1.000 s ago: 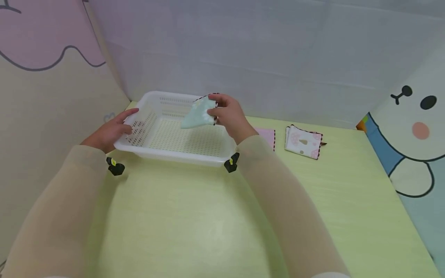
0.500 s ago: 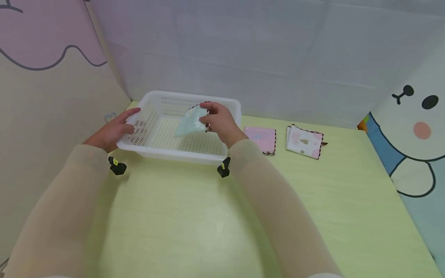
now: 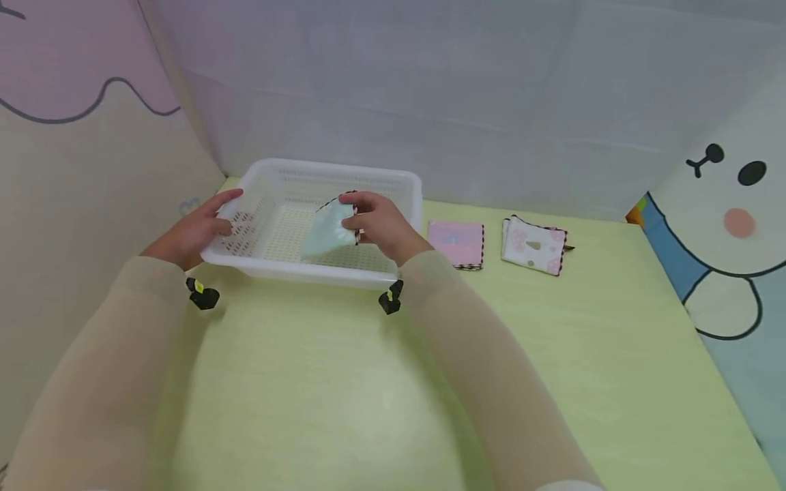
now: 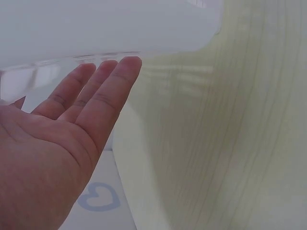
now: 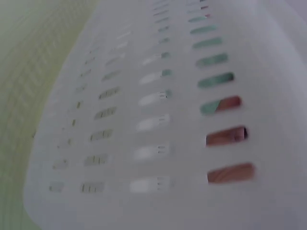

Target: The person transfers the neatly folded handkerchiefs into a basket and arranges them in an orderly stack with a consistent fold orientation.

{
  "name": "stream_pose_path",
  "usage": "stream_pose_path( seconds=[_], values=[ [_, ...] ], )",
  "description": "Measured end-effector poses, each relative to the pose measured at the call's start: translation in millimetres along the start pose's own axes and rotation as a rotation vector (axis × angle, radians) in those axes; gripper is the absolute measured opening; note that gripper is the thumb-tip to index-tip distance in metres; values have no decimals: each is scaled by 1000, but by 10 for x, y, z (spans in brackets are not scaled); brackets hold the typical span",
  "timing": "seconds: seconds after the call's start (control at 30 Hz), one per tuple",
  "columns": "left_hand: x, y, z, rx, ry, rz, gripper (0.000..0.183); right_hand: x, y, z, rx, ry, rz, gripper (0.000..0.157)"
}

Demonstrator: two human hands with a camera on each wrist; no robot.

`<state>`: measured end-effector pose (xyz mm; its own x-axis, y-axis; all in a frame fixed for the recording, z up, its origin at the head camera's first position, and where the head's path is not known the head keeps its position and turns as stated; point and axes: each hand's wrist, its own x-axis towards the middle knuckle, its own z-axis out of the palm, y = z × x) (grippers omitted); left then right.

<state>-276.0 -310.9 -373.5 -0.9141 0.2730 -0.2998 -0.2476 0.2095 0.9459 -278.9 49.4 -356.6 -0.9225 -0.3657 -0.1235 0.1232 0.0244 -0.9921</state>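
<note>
Two cloths: pink cloth [image 3: 456,235], white cloth [image 3: 535,246] near the worktop [image 3: 307,382]'s back edge; I'd judge them left to do.
Right hand [image 3: 383,226]: pinching green cloth [image 3: 328,229] over the basket [image 3: 307,271]'s floor, unreleased.
Left hand [image 3: 192,233]: gripping basket's left edge.

So the right hand [image 3: 382,222] has slid left and down over the last second, taking the mint-green cloth [image 3: 328,230] lower into the white basket [image 3: 301,272]. The sleeve [image 3: 485,341] swung left with it, so the pink folded cloth [image 3: 456,239], mostly blocked before, is nearly all showing now. Basket's right end [image 3: 416,198] got uncovered too, btw.
</note>
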Motion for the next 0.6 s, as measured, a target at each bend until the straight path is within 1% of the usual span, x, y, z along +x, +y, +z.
stream_pose_path(
  seconds=[0.1,0.33,0.5,0.6],
  values=[
    [-20,16,-1,-8,-5,2,81,-1,-7,-2,-13,-18,16,48],
    [-27,19,-10,0,-6,2,80,11,6,6,-19,-23,39,46],
    [-32,37,-9,11,5,-12,79,24,14,21,-17,-20,39,46],
    [-29,31,-1,12,10,-24,77,28,24,28,-14,-19,53,46]
  ],
)
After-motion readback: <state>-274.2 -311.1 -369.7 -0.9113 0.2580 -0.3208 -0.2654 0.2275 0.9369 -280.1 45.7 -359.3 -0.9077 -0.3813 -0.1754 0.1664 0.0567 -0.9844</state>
